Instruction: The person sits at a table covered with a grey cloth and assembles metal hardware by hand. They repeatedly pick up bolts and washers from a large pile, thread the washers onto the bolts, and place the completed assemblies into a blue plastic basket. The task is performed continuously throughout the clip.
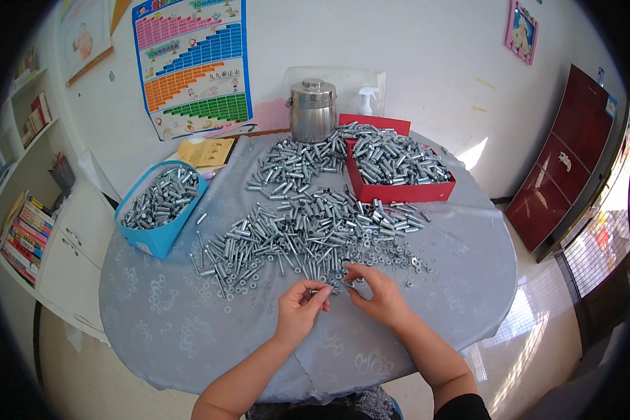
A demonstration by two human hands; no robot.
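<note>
White walls surround a round table [189,336] draped in grey-blue patterned cloth. On the wall behind hangs a poster [192,66] with pink, blue, orange and green stepped bands, and a small pink-framed picture [522,31] sits high on the right. A blue box [154,234] at the table's left and a red box [399,190] at the back both hold metal sleeves. Behind them stand a steel pot [312,110], a spray bottle [366,101] and a yellow packet [206,152]. A broad heap of sleeves and nuts [308,234] fills the middle. At its near edge the left hand [299,311] pinches a small metal piece [319,290] between thumb and fingertips; the right hand [376,294] has its fingers curled, pinching another piece among the nuts. A bookshelf [24,231] stands left, a dark red cabinet [563,168] right.
</note>
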